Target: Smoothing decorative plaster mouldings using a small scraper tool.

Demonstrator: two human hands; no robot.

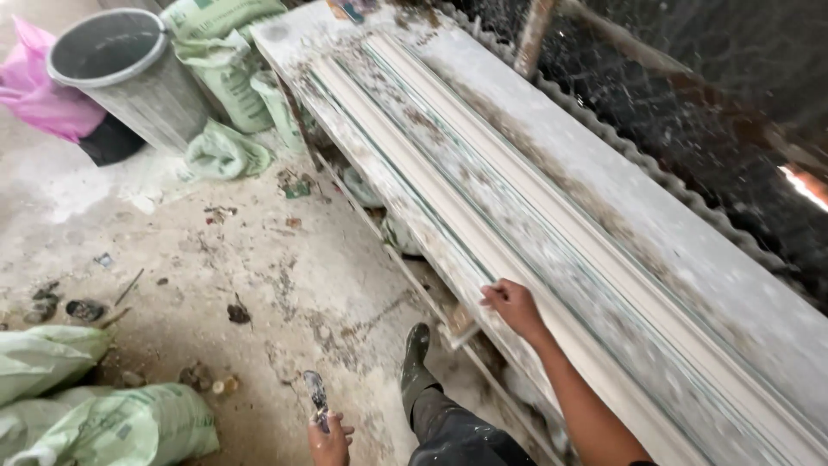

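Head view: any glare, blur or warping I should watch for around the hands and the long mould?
Head view: soft daylight, no hard shadows; one blown-out spot at the right edge. Wide-angle warp bends the mould and bucket. Right hand on the mould edge is sharp; left hand, with the scraper in its grip, is slightly soft.

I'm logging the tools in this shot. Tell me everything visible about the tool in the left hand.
The tool is a small flat-bladed scraper or trowel, seemingly metal, its blade grey and smeared with pale residue. The left hand grips its handle low in the view; the blade points up and away over the dusty floor. Nothing else touches it. The handle is hidden in the fist.
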